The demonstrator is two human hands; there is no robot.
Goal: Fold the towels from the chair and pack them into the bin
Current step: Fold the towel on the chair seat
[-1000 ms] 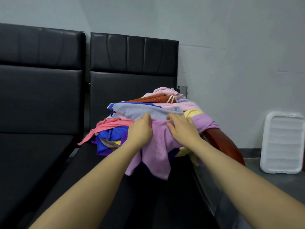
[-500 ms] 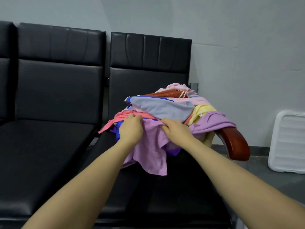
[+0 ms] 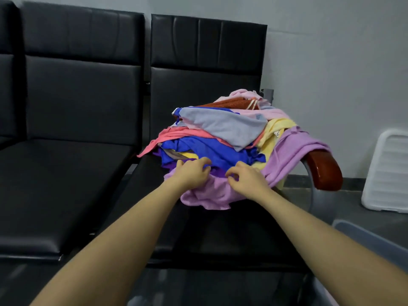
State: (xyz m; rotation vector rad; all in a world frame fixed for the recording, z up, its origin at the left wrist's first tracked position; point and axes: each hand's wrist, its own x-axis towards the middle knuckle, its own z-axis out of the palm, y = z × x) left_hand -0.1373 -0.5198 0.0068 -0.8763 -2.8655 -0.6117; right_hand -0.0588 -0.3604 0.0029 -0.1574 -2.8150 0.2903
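Both my left hand and right hand pinch the lilac towel at the pile's front edge on the chair, so it slides free without toppling everything; bin sits at my right.

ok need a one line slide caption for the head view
Both hands, left and right, pinch a lilac towel at the front of the pile on a black chair.
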